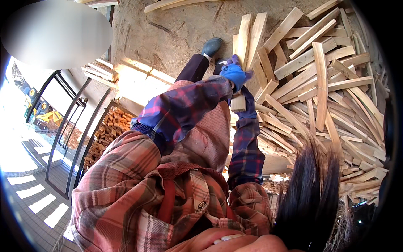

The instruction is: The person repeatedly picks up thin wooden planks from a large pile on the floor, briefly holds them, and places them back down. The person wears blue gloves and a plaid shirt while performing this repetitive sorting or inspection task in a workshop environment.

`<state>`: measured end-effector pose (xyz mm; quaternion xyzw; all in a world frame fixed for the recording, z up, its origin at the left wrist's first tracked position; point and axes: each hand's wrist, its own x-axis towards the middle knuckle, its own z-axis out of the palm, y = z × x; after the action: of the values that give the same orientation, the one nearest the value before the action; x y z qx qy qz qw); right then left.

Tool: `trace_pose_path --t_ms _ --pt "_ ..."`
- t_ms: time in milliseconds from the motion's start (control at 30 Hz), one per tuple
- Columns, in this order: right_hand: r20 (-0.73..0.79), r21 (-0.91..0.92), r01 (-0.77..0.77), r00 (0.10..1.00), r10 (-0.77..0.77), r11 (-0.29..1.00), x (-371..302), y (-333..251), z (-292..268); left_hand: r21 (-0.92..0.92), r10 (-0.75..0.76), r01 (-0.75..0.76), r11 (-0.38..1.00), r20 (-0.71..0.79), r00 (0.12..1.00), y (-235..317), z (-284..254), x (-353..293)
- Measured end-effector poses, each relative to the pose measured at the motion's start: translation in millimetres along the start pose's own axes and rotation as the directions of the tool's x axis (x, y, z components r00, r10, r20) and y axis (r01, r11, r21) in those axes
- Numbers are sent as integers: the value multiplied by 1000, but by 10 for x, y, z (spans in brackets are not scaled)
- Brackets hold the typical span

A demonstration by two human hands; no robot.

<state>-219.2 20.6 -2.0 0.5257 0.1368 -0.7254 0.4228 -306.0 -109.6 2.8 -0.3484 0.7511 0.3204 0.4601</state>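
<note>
My left hand (235, 74), in a blue work glove, is closed over pale wooden slats (243, 35) in front of my body. Their far ends fan out slightly beyond the glove, and its fingers are a little blurred. Nearer to me, my right hand (248, 104) in a darker blue glove wraps the near end of the wood, where a squared-off wooden end (238, 103) shows beside the fingers. Part of that hand is shadowed and covered by the wood. How many slats each hand grips cannot be made out.
A large loose heap of wooden slats (321, 84) fills the right side, close to my right arm. At left, a dark metal frame (63, 134) stands by a pile of short wood blocks (110, 130). More slats (100, 71) lie beyond it on the dusty floor (168, 42).
</note>
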Motion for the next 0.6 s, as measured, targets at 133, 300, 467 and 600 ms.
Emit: trace_pose_path --t_ms 133,300,467,600 --pt "-145 -205 109 979 -140 973 -7 185 110 -319 -15 50 946 111 994 -107 -109 62" --pt "-69 -114 192 977 -200 975 -519 23 551 -692 24 180 700 275 961 -416 -815 -121" --pt "-39 -472 172 976 -216 864 -227 -69 775 -788 142 125 603 260 955 -671 -753 -249" --pt "277 -933 358 777 -565 36 127 296 891 -758 77 283 588 401 913 -775 -561 169"
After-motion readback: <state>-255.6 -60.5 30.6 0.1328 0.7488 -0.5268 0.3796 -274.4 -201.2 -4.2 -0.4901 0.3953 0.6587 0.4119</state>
